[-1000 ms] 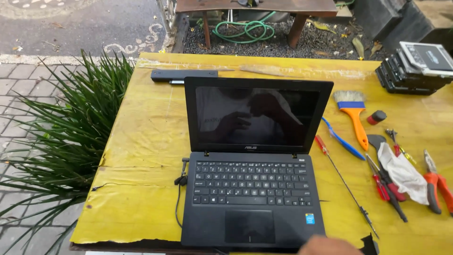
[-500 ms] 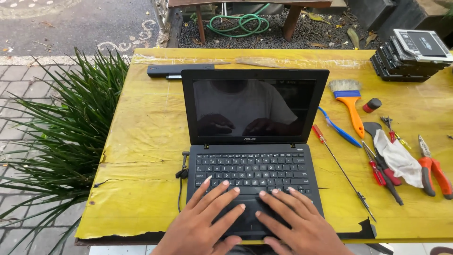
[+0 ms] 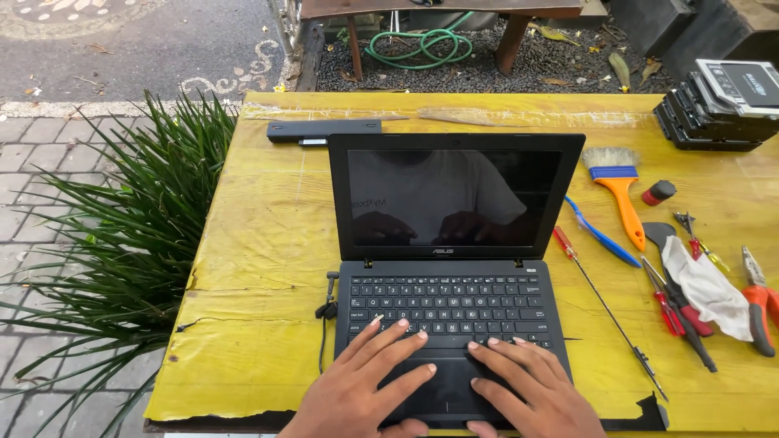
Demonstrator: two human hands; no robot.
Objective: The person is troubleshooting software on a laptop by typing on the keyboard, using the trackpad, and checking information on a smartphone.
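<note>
A black laptop [image 3: 451,243] stands with its lid up on a yellow table [image 3: 260,243], its screen dark. My left hand [image 3: 365,385] lies flat on the left palm rest, fingers spread and reaching the lowest keys. My right hand [image 3: 531,389] rests flat on the right palm rest, fingers apart, tips at the keyboard's bottom row. Neither hand holds anything. A thin black cable [image 3: 326,312] hangs beside the laptop's left side.
A long black battery [image 3: 323,130] lies behind the laptop. To the right are a paintbrush [image 3: 619,186], several screwdrivers [image 3: 604,304], a white cloth [image 3: 706,285] and orange pliers [image 3: 759,302]. Stacked drives [image 3: 726,105] sit at the far right corner. A spiky plant [image 3: 122,243] stands left of the table.
Both hands came up from below the frame onto the laptop's palm rest and have settled flat there. The view shifted slightly.
</note>
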